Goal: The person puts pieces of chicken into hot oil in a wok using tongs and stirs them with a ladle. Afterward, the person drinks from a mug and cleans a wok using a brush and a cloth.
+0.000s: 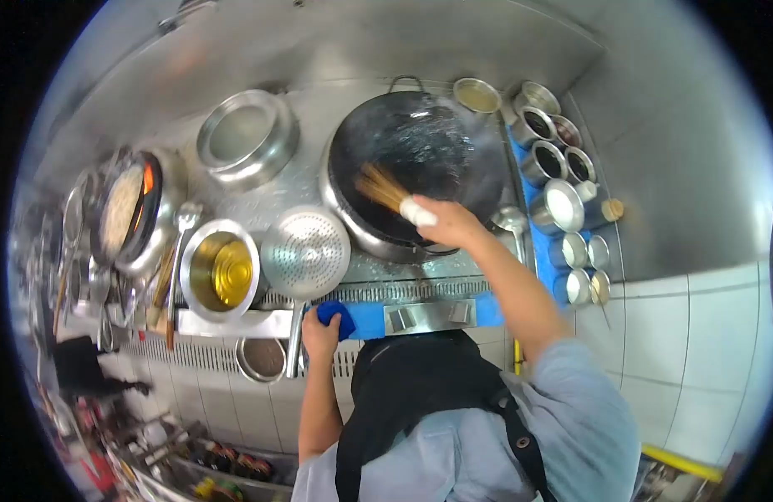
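My right hand [446,222] is closed around the white-wrapped handle of a bamboo wok brush [383,187]. Its bristles, slightly blurred, are inside a large dark wok [386,125] that has wet, shiny patches on its far side. At the counter's front edge, my left hand [321,336] grips a blue cloth [335,320]; part of the cloth is hidden by the fingers. Just left of that hand, a round perforated strainer [306,251] lies with its handle hanging over the edge. Beside it stands a metal pot of yellow oil [232,274].
A lidless-looking steel pot [244,134] stands behind the oil. At far left, flames show beside another pan [125,207]. Several seasoning containers [560,207] line the right side, with a ladle [512,221] next to them. A metal bowl [262,358] sits below the counter edge.
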`<state>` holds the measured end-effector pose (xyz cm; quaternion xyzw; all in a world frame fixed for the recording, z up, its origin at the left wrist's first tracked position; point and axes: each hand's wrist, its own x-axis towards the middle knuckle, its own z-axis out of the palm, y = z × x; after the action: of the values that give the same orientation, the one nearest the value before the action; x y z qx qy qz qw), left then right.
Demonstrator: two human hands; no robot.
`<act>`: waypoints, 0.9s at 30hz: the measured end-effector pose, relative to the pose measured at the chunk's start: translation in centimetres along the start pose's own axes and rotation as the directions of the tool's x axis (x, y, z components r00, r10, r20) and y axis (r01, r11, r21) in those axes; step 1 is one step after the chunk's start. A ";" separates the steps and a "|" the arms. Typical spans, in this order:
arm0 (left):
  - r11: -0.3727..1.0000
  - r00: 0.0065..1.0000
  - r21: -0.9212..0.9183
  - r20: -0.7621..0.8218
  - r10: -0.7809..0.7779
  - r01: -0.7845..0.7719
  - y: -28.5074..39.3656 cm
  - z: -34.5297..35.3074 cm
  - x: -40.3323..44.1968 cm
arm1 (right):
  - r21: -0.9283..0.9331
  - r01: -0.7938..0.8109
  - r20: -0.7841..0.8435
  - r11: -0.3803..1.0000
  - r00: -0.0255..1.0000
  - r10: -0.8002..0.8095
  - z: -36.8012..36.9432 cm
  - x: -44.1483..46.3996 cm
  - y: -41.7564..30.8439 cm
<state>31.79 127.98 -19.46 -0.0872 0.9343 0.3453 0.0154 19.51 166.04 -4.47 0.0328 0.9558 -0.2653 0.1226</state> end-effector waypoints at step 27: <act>0.080 0.725 -0.740 0.672 0.154 0.668 19.2 2.4 -2.2 | 0.139 -0.085 -0.527 0.987 0.837 0.147 -8.0 -17.9 16.6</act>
<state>30.53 144.14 -8.74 -0.1397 0.3736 0.8608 0.3160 37.23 184.46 -1.64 0.1701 0.9320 -0.2900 -0.1352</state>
